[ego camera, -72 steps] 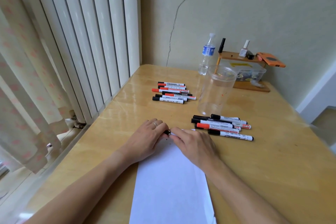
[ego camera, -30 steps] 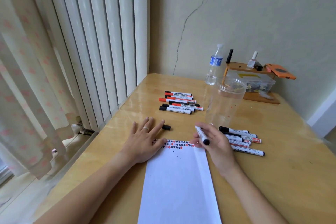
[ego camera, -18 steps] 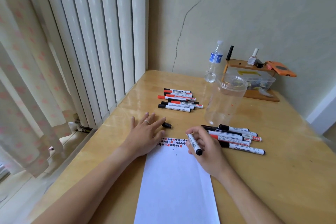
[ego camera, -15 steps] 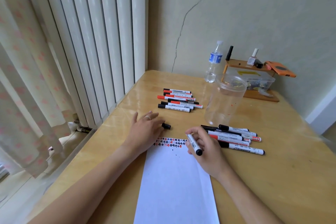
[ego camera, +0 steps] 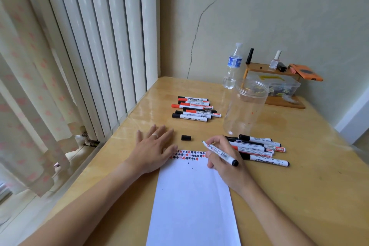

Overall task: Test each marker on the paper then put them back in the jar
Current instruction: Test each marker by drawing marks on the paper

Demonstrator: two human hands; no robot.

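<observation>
Gripping an uncapped black marker (ego camera: pixel 220 153), the right hand (ego camera: pixel 225 161) is hovering its tip past the paper (ego camera: pixel 192 201); its cap (ego camera: pixel 186 137) is lying beyond. Left hand (ego camera: pixel 152 151) is pressing flat, fingers spread, beside the paper's corner. The jar (ego camera: pixel 246 107) is standing empty behind.

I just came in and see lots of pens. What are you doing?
Someone is testing markers on paper. The right hand holds an uncapped black marker, its tip past the paper's top edge, where rows of red and black marks sit. Its cap lies on the table. The left hand rests flat by the paper's corner. The jar is empty.
</observation>
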